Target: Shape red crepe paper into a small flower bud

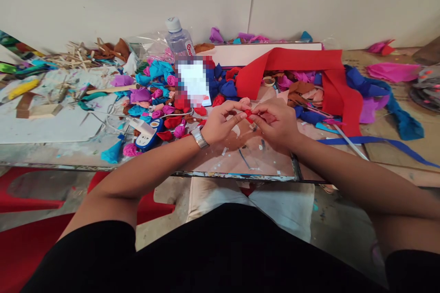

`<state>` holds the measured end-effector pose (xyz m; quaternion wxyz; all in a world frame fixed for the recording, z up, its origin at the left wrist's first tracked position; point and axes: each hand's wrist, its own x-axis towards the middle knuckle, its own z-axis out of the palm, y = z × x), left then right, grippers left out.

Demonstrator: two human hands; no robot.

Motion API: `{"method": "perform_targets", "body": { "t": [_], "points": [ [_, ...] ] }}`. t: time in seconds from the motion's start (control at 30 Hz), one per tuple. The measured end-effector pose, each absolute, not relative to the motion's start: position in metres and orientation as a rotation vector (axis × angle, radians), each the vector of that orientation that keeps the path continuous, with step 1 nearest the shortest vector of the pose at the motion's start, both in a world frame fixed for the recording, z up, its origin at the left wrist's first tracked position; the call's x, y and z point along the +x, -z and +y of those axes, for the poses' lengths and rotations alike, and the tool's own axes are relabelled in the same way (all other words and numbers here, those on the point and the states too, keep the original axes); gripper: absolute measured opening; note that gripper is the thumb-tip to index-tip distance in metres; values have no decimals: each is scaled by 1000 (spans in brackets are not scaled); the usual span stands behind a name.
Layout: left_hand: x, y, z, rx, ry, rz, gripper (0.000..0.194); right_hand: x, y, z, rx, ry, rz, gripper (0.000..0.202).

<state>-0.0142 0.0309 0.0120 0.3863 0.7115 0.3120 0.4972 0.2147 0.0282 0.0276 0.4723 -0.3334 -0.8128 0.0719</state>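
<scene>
A small red crepe paper piece (249, 113) is pinched between my two hands above the table's front part. My left hand (224, 121), with a metal watch on its wrist, grips it from the left with thumb and forefinger. From the right, my right hand (277, 121) closes its fingertips on the same piece. A long folded red paper strip (299, 65) lies behind and to the right of my right hand. Left of my hands spreads a heap of small twisted paper pieces in pink, red, blue and purple, with a lit phone (195, 83) on it.
A water bottle (180, 41) stands behind the phone. A blue and white power strip (148, 135) with a plugged cable lies left of my left wrist. Wooden sticks (77, 57) are piled at the back left. A blue strip (381, 140) crosses the right side. A tape roll (268, 81) lies behind my hands.
</scene>
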Motion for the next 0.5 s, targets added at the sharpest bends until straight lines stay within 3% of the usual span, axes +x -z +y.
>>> {"method": "perform_targets", "body": {
  "t": [0.37, 0.5],
  "points": [
    [-16, -12, 33, 1801, -1252, 790, 34, 216, -28, 34, -807, -128, -2046, 29],
    [-16, -12, 33, 1703, -1235, 782, 37, 216, -30, 35, -810, -80, -2065, 26]
  ]
}}
